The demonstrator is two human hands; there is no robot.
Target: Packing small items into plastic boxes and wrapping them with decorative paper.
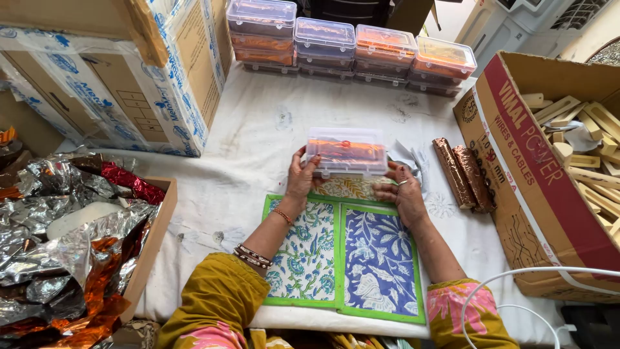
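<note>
White-clothed tabletop [258,129] carries the work: left hand [301,181] and right hand [402,191] each grip an end of a closed clear plastic box [347,152]; beyond the grip, filled boxes [352,42] stand stacked, foil-wrapped rolls [464,172] just right.

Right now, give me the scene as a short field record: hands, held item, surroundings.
left hand: grips left end of clear plastic box
right hand: grips the box's right end
box contents: orange items, lid on
under hands: floral printed panels, green borders
back: stacked clear boxes
right: two brown foil rolls; carton of wooden blocks
left: tray of crumpled foil
</note>
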